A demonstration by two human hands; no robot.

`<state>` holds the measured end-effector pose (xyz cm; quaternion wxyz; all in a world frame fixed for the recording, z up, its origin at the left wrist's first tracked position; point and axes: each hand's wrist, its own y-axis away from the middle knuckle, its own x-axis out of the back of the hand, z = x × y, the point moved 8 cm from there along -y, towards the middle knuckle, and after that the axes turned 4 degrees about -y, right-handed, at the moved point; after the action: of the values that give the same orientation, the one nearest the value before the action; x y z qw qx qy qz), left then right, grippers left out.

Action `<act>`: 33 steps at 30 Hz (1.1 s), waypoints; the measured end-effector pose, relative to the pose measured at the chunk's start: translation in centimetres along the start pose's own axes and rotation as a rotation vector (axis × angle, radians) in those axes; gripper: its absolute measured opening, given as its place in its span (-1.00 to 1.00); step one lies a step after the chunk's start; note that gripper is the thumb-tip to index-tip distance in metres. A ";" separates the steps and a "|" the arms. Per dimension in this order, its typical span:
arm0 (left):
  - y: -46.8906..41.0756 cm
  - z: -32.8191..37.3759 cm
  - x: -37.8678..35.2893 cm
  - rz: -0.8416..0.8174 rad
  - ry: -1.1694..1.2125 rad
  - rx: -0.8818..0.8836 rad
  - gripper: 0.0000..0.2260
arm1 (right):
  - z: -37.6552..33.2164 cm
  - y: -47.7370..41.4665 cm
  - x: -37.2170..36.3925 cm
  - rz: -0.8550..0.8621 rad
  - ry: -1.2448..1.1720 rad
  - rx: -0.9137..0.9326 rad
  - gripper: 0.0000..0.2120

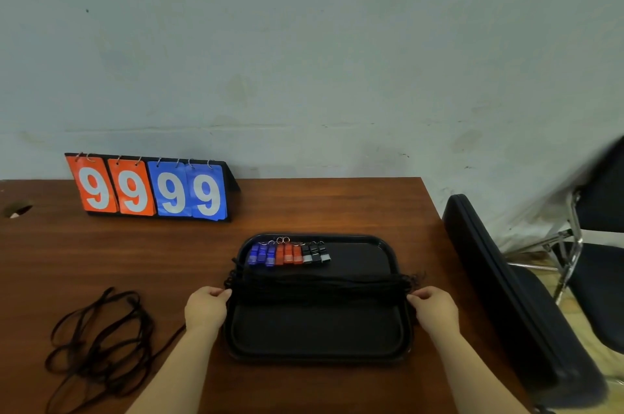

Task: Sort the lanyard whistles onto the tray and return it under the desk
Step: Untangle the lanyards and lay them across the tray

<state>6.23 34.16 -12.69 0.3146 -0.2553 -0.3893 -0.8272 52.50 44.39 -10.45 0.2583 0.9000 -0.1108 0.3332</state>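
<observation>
A black tray (317, 351) lies on the brown desk in front of me. Along its far left edge sits a row of whistles: three blue (261, 254), three red (288, 254), three black (315, 253), each with a metal ring. Their black lanyards (317, 288) stretch in a bundle across the tray's middle. My left hand (206, 307) pinches the tray's left rim at the cords' left end. My right hand (434, 307) grips the right rim at the cords' right end.
A flip scoreboard (150, 189) reading 9999 stands at the back left of the desk (337, 207). A loose tangle of black cord (98, 349) lies at the front left. A black case (513, 298) leans against the desk's right side, with a chair (597, 278) behind it.
</observation>
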 end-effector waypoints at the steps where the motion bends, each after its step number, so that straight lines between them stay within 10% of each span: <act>1: -0.1 0.0 0.0 -0.003 0.008 0.005 -0.80 | -0.2 0.2 0.1 0.007 0.011 0.001 -0.91; 12: -0.4 -0.9 1.3 0.065 0.057 -0.018 -0.76 | -3.0 2.5 1.8 0.162 -0.042 0.167 -0.78; 25: 2.6 -6.0 4.9 0.072 -0.487 -0.161 -0.69 | -9.4 10.9 -9.8 -0.294 0.232 0.524 -0.92; 33: 2.8 -8.5 7.6 0.129 -0.303 -0.206 -0.86 | -13.4 18.1 -17.0 -0.583 0.355 0.805 -0.92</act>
<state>1.63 23.49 -11.04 0.2771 -0.4324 -0.3284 -0.7927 25.71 36.80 -5.88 -0.0111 0.8513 0.3262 0.4109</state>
